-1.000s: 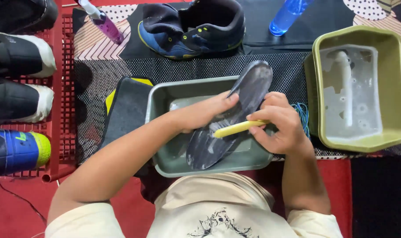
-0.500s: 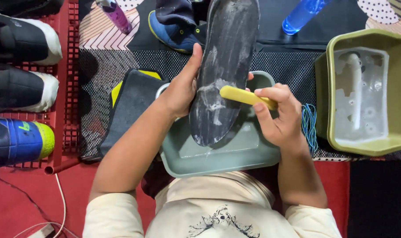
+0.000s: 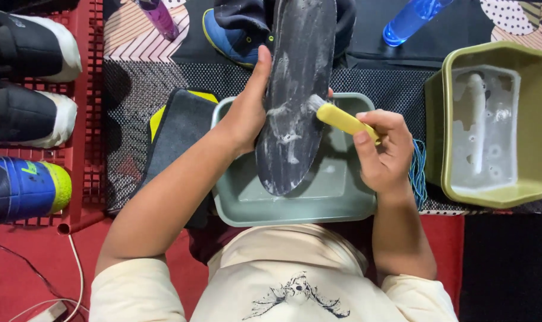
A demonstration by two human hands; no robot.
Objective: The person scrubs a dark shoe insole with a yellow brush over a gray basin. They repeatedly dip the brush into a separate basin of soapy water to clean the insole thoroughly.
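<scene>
A person's right hand (image 3: 383, 149), closed around a yellow-handled brush (image 3: 340, 119), sets its bristles against a dark shoe insole (image 3: 297, 89), which the left hand (image 3: 246, 110) grips along one edge, holding it above a grey-green basin (image 3: 342, 200). Thin, soapy and probably floppy, the insole looks light but slippery, best pinched mid-length along its edges. Beyond lie a blue shoe (image 3: 235, 39) and an olive tub (image 3: 536, 119) of sudsy water.

Grey tray (image 3: 235, 206) floor open under insole (image 3: 297, 95); green tub (image 3: 438, 119) crowds right.
</scene>
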